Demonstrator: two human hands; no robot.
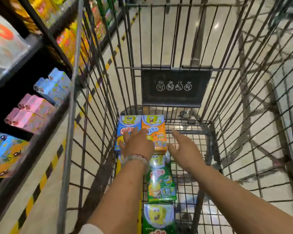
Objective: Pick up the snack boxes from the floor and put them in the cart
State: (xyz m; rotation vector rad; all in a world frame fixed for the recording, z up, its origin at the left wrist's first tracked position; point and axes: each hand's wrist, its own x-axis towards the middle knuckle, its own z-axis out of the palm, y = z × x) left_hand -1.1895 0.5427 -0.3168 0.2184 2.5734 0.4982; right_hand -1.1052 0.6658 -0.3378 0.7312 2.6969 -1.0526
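Note:
Both my arms reach down into the wire shopping cart [208, 130]. My left hand [136, 143] lies with straight fingers over a blue snack box [128, 125] and an orange snack box [156, 132] lying side by side on the cart floor. Beside the orange box, over bare wire, my right hand [184, 147] hovers with fingers extended and holds nothing. Closer to me lie a green snack box [161, 184] and another green one [158, 218] at the bottom edge. A yellow box edge [139, 217] shows under my left forearm.
A black placard [175, 86] hangs on the cart's far wall. Store shelves [32, 105] on the left hold pink, blue and orange boxes. A black-and-yellow striped strip [41, 179] runs along the tiled floor beside the shelves.

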